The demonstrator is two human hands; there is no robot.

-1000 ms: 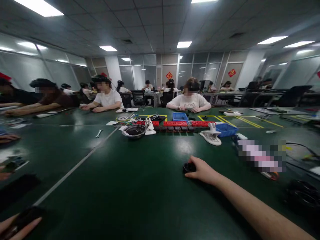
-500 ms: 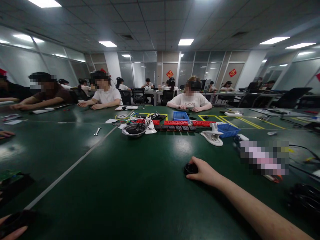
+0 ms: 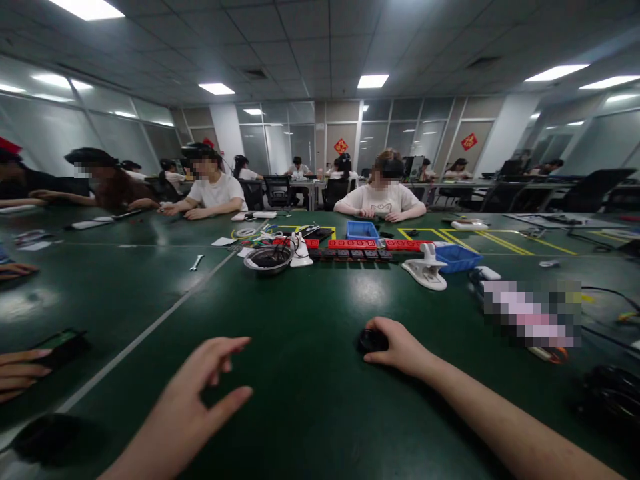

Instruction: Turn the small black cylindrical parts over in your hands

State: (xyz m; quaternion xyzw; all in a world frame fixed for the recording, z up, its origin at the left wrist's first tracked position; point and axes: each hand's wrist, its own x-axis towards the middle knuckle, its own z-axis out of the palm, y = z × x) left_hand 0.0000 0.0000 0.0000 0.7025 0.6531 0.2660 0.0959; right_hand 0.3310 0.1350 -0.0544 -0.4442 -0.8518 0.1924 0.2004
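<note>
My right hand [image 3: 400, 348] rests on the green table with its fingers wrapped round a small black round object [image 3: 373, 340]. That object looks like a short cylinder, and its exact kind is unclear. My left hand [image 3: 195, 393] is held over the table to the left, thumb and fingers apart, with nothing in it. Beyond its wrist, at the bottom left corner, a dark rounded object [image 3: 47, 437] lies partly blurred.
A co-worker's hand [image 3: 23, 375] lies on a dark case with a green board [image 3: 67, 340] at left. Farther off are a wrench [image 3: 197, 263], a metal bowl [image 3: 255, 266], red power strips [image 3: 353, 245], a blue bin [image 3: 456, 259] and a white clip stand [image 3: 425, 275]. Black cables [image 3: 613, 400] lie at right.
My left hand has come away from the dark object at the bottom left and moved right, opening. My right hand and the black round object shifted slightly left. A co-worker's hand came onto the board.
</note>
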